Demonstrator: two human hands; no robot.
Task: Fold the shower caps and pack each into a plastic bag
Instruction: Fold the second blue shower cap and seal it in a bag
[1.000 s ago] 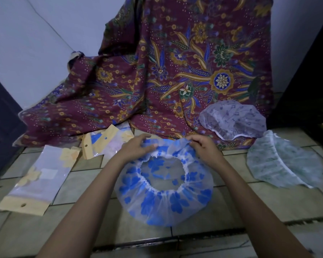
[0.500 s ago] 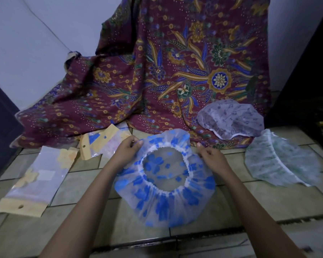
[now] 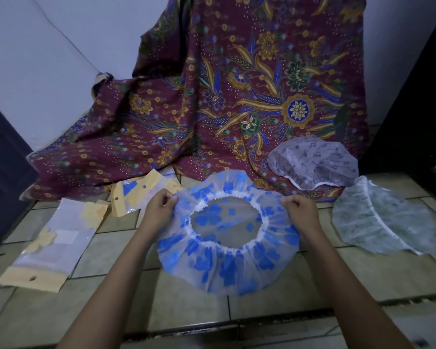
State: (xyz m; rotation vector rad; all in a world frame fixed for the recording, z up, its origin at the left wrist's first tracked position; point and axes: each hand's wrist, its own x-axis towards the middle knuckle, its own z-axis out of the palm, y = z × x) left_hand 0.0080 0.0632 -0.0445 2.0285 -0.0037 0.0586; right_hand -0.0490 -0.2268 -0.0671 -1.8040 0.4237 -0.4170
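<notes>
A clear shower cap with blue flowers (image 3: 219, 268) is spread wide over the tiled floor, its white elastic opening facing up. My left hand (image 3: 159, 210) pinches its left edge and my right hand (image 3: 301, 212) pinches its right edge, stretching it between them. A grey-patterned shower cap (image 3: 312, 167) lies at the back right on the cloth. A green-patterned shower cap (image 3: 380, 217) lies flat to the right. Two plastic bags with yellow headers lie on the left: one near (image 3: 53, 245), one farther back (image 3: 134, 195).
A maroon batik cloth (image 3: 212, 109) drapes from the wall onto the floor behind the work area. Dark furniture (image 3: 0, 172) stands at the left edge and a dark panel (image 3: 418, 109) at the right. The tiled floor (image 3: 186, 303) has a grout step near me.
My hands have moved apart from the cap's far edge to its left and right sides. The cap has gone from bunched at the back to stretched open and wider.
</notes>
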